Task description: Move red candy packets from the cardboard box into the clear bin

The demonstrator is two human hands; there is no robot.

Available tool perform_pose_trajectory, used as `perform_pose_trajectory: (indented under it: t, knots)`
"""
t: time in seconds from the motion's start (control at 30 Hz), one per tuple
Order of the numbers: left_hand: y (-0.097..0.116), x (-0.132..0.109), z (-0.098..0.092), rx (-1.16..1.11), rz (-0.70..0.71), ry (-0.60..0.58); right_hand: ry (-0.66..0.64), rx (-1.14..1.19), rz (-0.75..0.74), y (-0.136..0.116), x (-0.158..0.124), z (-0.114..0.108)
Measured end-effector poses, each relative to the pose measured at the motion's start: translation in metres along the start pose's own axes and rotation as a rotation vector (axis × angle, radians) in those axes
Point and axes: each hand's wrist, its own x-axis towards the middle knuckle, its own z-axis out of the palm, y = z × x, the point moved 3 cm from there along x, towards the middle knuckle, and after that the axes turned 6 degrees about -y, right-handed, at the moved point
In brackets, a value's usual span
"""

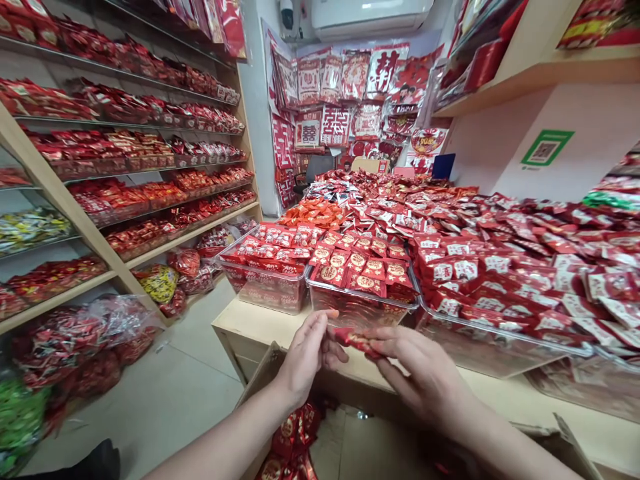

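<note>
My right hand (417, 363) pinches a few small red candy packets (355, 340) with gold print, held over the front edge of the table. Beside their left end is my left hand (309, 350), palm turned inward, its fingers apart and slightly bent; whether it touches the packets I cannot tell. Just beyond my hands stands a clear plastic bin (360, 300) filled with rows of similar red and gold packets. Below my forearms an open cardboard box (265, 373) holds more loose red packets (293, 440).
Another clear bin (270, 290) of red packets stands to the left, and larger bins (505, 347) heaped with packets line the right. Shelves (145, 260) full of packets rise on the left. Plastic bags of packets (85, 347) lie on the floor by them.
</note>
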Motion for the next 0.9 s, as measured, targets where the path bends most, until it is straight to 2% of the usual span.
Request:
perform_pose_trajectory:
  t: [0.07,0.13,0.23,0.33,0.47,0.67,0.8,0.9]
  knots:
    - [-0.001,-0.001,0.001,0.019,0.004,-0.027,0.066,-0.094,0.01,0.006,0.011,-0.015]
    - [-0.003,-0.001,0.002,0.081,0.005,-0.058,0.056,-0.263,0.047,0.015,0.031,-0.029]
    - [-0.008,-0.004,0.005,0.177,0.015,-0.112,-0.094,-0.563,0.164,0.036,0.068,-0.035]
    - [-0.012,-0.006,0.005,0.246,0.027,-0.137,-0.284,-0.711,0.269,0.059,0.095,-0.026]
    - [-0.015,-0.006,0.003,0.308,0.002,-0.206,-0.384,-0.713,0.278,0.076,0.107,-0.013]
    - [-0.018,-0.003,-0.001,0.335,0.008,-0.259,-0.502,-0.633,0.266,0.083,0.107,-0.011]
    - [-0.017,-0.003,0.0,0.329,0.013,-0.255,-0.497,-0.586,0.272,0.084,0.111,-0.013]
    - [-0.015,-0.004,0.001,0.325,0.013,-0.248,-0.449,-0.57,0.275,0.076,0.115,-0.023]
